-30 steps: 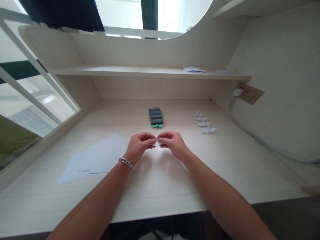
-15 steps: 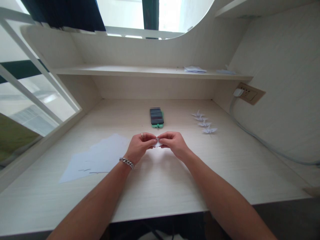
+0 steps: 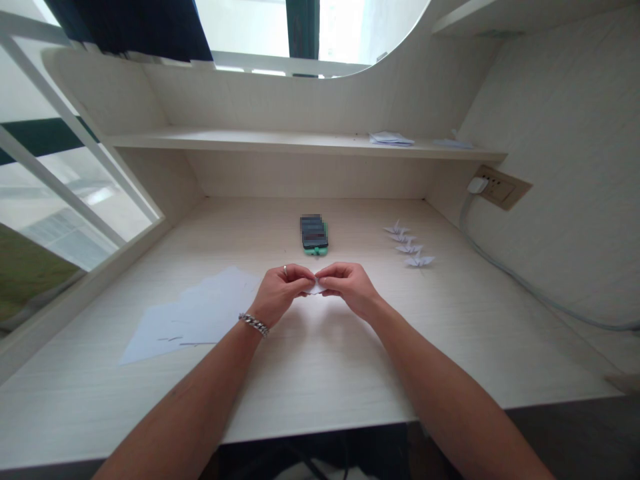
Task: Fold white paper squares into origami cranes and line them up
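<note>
Between my two hands, just above the desk's middle, is a small folded piece of white paper point(image 3: 315, 289). My left hand point(image 3: 283, 291), with a ring on a finger and a chain bracelet at the wrist, pinches its left side. The right side is pinched by the thumb and fingers of my right hand point(image 3: 347, 288). Most of the paper is hidden behind the fingertips. Several white paper cranes point(image 3: 419, 261) stand in a row on the desk to the right of my hands. Straight beyond the hands lies a phone point(image 3: 314, 233) with a green edge, its screen blurred.
White paper sheets point(image 3: 193, 317) lie on the desk point(image 3: 320, 380) left of my hands. Folded papers point(image 3: 391, 139) rest on the shelf point(image 3: 250, 141) behind. A grey cable point(image 3: 520, 277) runs from the wall socket point(image 3: 503, 187) along the right wall.
Both hands keep their pinch on the paper, with the fingertips shifted only very slightly. Nothing else has visibly moved.
</note>
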The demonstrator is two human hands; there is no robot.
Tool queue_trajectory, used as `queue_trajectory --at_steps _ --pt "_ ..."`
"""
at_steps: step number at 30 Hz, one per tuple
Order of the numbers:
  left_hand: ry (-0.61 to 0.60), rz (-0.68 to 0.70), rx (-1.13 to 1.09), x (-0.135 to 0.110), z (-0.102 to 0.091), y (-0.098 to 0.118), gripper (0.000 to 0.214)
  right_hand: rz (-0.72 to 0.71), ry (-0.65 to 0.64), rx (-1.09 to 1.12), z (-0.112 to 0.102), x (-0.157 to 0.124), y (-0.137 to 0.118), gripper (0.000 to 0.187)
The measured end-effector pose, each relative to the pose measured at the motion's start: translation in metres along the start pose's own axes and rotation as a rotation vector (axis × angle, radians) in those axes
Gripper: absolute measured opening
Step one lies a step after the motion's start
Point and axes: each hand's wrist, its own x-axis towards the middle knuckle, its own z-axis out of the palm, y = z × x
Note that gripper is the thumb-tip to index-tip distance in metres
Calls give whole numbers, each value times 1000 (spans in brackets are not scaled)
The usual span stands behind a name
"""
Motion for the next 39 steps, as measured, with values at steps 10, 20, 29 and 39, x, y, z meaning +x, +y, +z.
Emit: queue_trajectory --at_steps 10,20,29,39 --pt "-3 11 7 0 -1 -3 20 -38 39 -52 -2 4 5 32" --pt "17 -9 -23 2 0 -5 27 -89 45 -80 -2 6 9 28" --pt "41 31 18 1 2 -3 25 -118 50 -63 -2 9 12 26" --pt "48 62 93 3 1 -7 25 -122 46 -89 -4 12 17 28"
